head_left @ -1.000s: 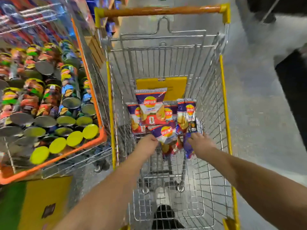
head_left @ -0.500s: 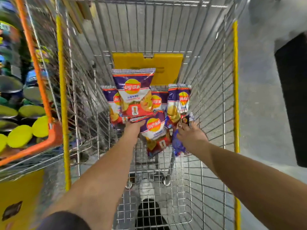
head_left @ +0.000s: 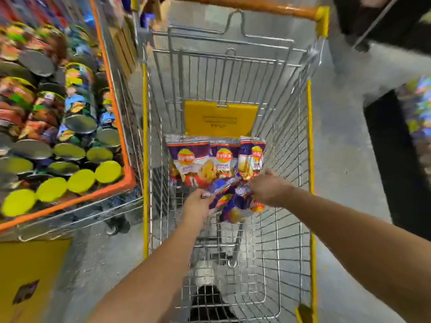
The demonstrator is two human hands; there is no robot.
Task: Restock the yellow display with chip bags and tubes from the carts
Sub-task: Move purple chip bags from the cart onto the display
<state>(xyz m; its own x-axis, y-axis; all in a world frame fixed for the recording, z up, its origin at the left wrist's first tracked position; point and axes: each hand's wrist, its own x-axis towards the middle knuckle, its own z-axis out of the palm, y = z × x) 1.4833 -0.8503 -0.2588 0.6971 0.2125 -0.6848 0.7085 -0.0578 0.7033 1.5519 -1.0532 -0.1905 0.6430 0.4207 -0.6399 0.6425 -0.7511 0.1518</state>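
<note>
Purple chip bags (head_left: 229,201) pinched by both hands' grip.

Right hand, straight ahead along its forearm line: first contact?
The right hand already grips bag tops. It points up-left into the cart, so straight on it would likely meet the standing chip bags first, then the yellow flap. Depth is uncertain.

Chip bags (head_left: 215,159): round yellow-red logos; lettering too blurred to read.
</note>
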